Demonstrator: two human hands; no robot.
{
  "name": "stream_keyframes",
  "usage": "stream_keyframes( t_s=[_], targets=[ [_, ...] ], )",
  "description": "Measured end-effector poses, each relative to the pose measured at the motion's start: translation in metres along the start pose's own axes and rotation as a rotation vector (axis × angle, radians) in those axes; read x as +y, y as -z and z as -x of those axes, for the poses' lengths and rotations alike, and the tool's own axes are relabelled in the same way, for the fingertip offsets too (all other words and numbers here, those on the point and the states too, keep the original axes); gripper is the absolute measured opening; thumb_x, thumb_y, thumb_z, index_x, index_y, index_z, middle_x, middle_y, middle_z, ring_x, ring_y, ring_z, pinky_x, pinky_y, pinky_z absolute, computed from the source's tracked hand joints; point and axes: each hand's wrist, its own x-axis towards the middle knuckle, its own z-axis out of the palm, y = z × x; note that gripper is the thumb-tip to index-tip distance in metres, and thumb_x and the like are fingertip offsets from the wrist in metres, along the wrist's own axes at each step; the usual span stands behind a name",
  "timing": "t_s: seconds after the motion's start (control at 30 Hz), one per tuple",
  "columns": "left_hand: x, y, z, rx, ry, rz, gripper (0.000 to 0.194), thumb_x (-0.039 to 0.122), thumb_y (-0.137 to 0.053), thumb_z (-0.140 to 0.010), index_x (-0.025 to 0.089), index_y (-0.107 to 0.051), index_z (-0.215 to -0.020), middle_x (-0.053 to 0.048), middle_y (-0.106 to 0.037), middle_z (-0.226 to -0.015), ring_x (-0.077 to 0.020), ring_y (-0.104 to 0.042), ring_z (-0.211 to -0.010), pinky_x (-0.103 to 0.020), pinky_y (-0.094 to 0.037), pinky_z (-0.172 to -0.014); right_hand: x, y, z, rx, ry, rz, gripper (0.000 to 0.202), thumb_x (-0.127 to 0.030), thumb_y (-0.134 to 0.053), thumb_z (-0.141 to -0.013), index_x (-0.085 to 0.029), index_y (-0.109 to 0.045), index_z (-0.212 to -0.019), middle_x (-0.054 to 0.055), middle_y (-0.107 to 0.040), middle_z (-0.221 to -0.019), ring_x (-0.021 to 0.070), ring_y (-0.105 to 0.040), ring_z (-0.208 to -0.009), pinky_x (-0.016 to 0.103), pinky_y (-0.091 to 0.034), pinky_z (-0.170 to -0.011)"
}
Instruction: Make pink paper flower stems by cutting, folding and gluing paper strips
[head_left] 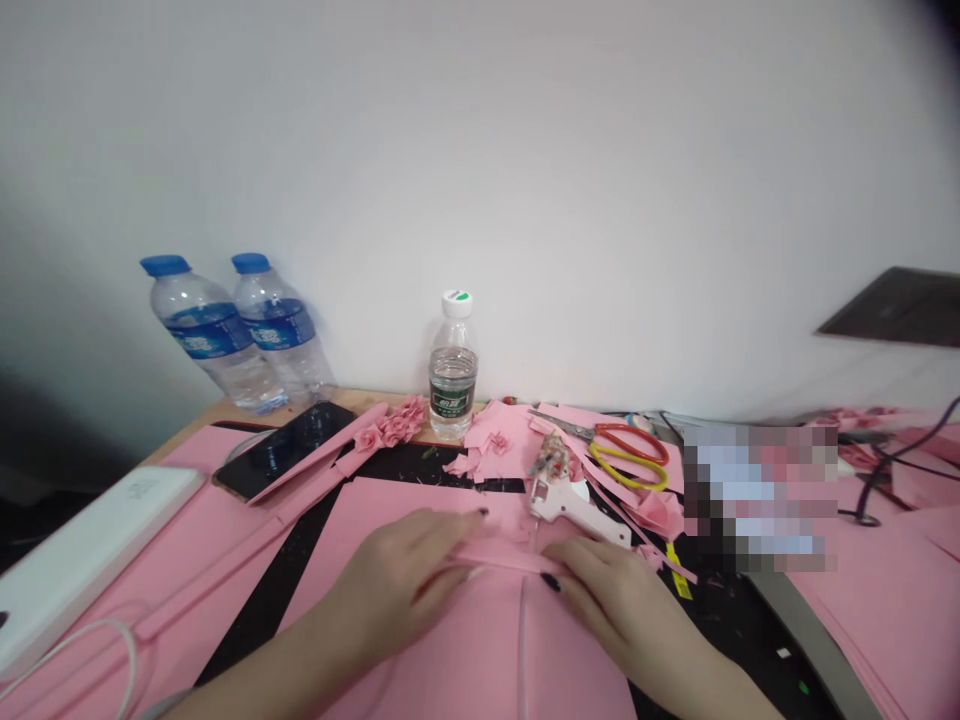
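A narrow folded strip of pink paper lies between my two hands, above a large pink sheet. My left hand pinches the strip's left end between thumb and fingers. At its right end my right hand grips it with fingers bent together. Just beyond my right hand rests a white glue gun. Scissors with red and yellow handles lie behind it on pink scraps. Pink paper roses on a long rolled stem lie to the left.
Two blue-capped bottles lean at the back left near a dark phone. A small water bottle stands at the back. A white power bank is at left; more pink sheets are at right.
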Motion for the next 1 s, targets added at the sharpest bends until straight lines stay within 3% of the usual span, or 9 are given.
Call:
stream_keyframes(
  t_s=[0.1, 0.17, 0.27, 0.37, 0.4, 0.53, 0.7, 0.9, 1.0],
  targets=[
    [-0.007, 0.006, -0.003, 0.167, 0.426, 0.308, 0.043, 0.032, -0.057, -0.093, 0.025, -0.046, -0.134, -0.010, -0.065, -0.123, -0.0198, -0.069, -0.090, -0.033, -0.058, -0.078, -0.001, 0.003, -0.002, 0.101, -0.071, -0.206, 0.023, -0.025, -0.039, -0.100, -0.023, -0.060, -0.093, 0.004, -0.067, -0.083, 0.0196, -0.065, -0.075, 0.028, -0.052, -0.066],
    [-0.007, 0.004, -0.006, 0.201, 0.577, 0.628, 0.046, 0.038, -0.058, -0.092, 0.023, -0.044, -0.133, -0.011, -0.064, -0.121, -0.0190, -0.068, -0.087, -0.033, -0.059, -0.072, -0.004, 0.001, -0.003, 0.124, -0.108, -0.345, 0.023, -0.028, -0.039, -0.100, -0.023, -0.058, -0.089, 0.003, -0.063, -0.078, 0.0177, -0.062, -0.071, 0.026, -0.051, -0.064],
    [0.003, -0.008, -0.007, -0.024, 0.639, 1.054, 0.048, 0.045, -0.067, -0.086, 0.019, -0.050, -0.123, -0.008, -0.066, -0.100, -0.0165, -0.067, -0.076, -0.031, -0.057, -0.069, -0.012, -0.009, -0.003, 0.025, -0.209, -0.567, 0.024, -0.033, -0.040, -0.099, -0.022, -0.052, -0.083, -0.002, -0.053, -0.066, 0.0138, -0.052, -0.055, 0.023, -0.043, -0.051],
    [0.022, -0.020, -0.004, -0.286, 0.649, 1.267, 0.044, 0.048, -0.068, -0.086, 0.018, -0.054, -0.116, -0.005, -0.066, -0.092, -0.0143, -0.066, -0.071, -0.027, -0.054, -0.064, -0.023, -0.023, -0.001, -0.089, -0.273, -0.782, 0.022, -0.037, -0.041, -0.098, -0.021, -0.051, -0.087, -0.005, -0.049, -0.061, 0.0116, -0.046, -0.049, 0.022, -0.039, -0.048],
    [0.027, -0.023, -0.002, -0.356, 0.643, 1.285, 0.037, 0.049, -0.062, -0.090, 0.017, -0.057, -0.109, -0.005, -0.066, -0.090, -0.0131, -0.065, -0.069, -0.026, -0.054, -0.064, -0.027, -0.027, -0.001, -0.108, -0.274, -0.808, 0.020, -0.036, -0.043, -0.097, -0.020, -0.051, -0.089, -0.005, -0.048, -0.061, 0.0113, -0.045, -0.049, 0.022, -0.038, -0.048],
    [0.034, -0.028, 0.001, -0.303, 0.647, 1.242, 0.034, 0.049, -0.049, -0.098, 0.015, -0.056, -0.094, 0.001, -0.060, -0.070, -0.0091, -0.058, -0.055, -0.022, -0.049, -0.055, -0.040, -0.032, -0.002, -0.134, -0.260, -0.770, 0.013, -0.028, -0.047, -0.092, -0.018, -0.053, -0.098, -0.005, -0.051, -0.064, 0.0108, -0.042, -0.053, 0.022, -0.033, -0.050],
    [0.032, -0.026, -0.003, -0.266, 0.613, 1.299, 0.030, 0.045, -0.050, -0.098, 0.016, -0.056, -0.095, 0.001, -0.057, -0.074, -0.0102, -0.057, -0.058, -0.023, -0.049, -0.056, -0.043, -0.033, -0.005, -0.105, -0.274, -0.591, 0.006, -0.025, -0.049, -0.089, -0.019, -0.049, -0.087, -0.005, -0.048, -0.060, 0.0111, -0.040, -0.053, 0.023, -0.029, -0.050],
    [0.035, -0.022, -0.009, -0.261, 0.668, 1.170, 0.038, 0.054, -0.052, -0.093, 0.017, -0.051, -0.087, 0.000, -0.058, -0.071, -0.0119, -0.057, -0.056, -0.026, -0.049, -0.056, -0.046, -0.027, -0.016, -0.154, -0.267, -0.525, 0.012, -0.024, -0.044, -0.094, -0.018, -0.053, -0.089, 0.002, -0.062, -0.074, 0.0148, -0.056, -0.065, 0.026, -0.040, -0.059],
    [0.038, -0.021, -0.012, -0.265, 0.713, 1.125, 0.036, 0.052, -0.055, -0.089, 0.016, -0.052, -0.090, 0.000, -0.058, -0.064, -0.0137, -0.059, -0.054, -0.027, -0.050, -0.055, -0.048, -0.021, -0.022, -0.134, -0.299, -0.498, 0.020, -0.024, -0.041, -0.096, -0.015, -0.053, -0.109, 0.004, -0.066, -0.077, 0.0175, -0.061, -0.067, 0.029, -0.045, -0.063]
  ],
)
